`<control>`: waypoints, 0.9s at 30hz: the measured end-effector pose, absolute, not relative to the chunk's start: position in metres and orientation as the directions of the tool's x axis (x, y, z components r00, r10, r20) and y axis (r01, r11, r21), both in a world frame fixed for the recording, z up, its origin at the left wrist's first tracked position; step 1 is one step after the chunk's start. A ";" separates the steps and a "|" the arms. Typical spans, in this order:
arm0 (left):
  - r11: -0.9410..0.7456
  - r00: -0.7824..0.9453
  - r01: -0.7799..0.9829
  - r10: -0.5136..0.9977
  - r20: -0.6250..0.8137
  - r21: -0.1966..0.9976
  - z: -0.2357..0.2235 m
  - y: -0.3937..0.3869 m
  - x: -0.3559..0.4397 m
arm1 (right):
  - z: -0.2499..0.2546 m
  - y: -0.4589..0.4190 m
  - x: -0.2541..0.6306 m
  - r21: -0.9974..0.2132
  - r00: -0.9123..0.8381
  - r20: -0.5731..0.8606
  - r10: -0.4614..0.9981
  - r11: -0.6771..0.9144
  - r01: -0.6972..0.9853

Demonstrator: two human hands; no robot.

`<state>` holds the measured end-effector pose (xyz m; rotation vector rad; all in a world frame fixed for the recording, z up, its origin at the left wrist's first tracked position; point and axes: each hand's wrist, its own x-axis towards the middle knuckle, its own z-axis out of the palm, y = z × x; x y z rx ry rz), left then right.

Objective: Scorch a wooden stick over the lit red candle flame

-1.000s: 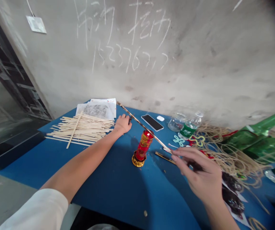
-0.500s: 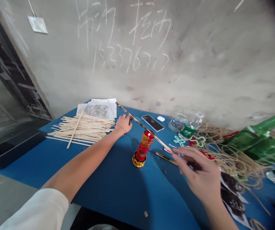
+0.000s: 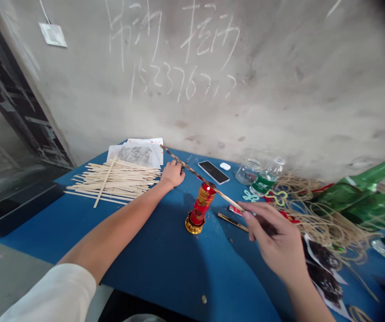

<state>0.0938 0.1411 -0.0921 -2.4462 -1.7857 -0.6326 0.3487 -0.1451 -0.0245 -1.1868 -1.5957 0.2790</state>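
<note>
Between thumb and fingertips, my right hand (image 3: 276, 239) pinches the pale end of a thin wooden stick (image 3: 227, 198). Dark scorched bands run along the stick's far part. It slants up to the left, across the top of a red candle (image 3: 201, 208) with gold markings. The candle stands upright on a gold base (image 3: 194, 226); the stick hides part of its top, and I cannot make out a flame. My left hand (image 3: 172, 174) rests farther back on the table, fingers curled around something small and dark that is mostly hidden.
Pale sticks (image 3: 118, 181) lie piled left beside papers (image 3: 138, 154). Behind the candle are a phone (image 3: 213, 172) and a white case (image 3: 225, 166). A glass jar (image 3: 247, 171), water bottle (image 3: 265, 181), rope (image 3: 333, 219) and green bottles (image 3: 363, 188) crowd the right. A cutter (image 3: 232, 221) lies near my right hand.
My right hand has shifted slightly left, and the stick has slid a little with it over the candle. My left hand stays in place.
</note>
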 end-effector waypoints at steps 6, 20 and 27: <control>-0.323 0.243 0.926 0.906 0.347 0.195 -0.093 0.141 0.094 | -0.023 -0.144 0.349 -0.705 0.085 0.594 0.800 0.468 0.533; -0.328 0.251 0.927 0.903 0.349 0.181 -0.089 0.136 0.094 | -0.016 -0.145 0.348 -0.783 0.134 0.487 0.863 0.363 0.506; -0.327 0.250 0.927 0.904 0.347 0.183 -0.089 0.138 0.094 | -0.014 -0.146 0.348 -0.816 0.136 0.470 0.872 0.371 0.442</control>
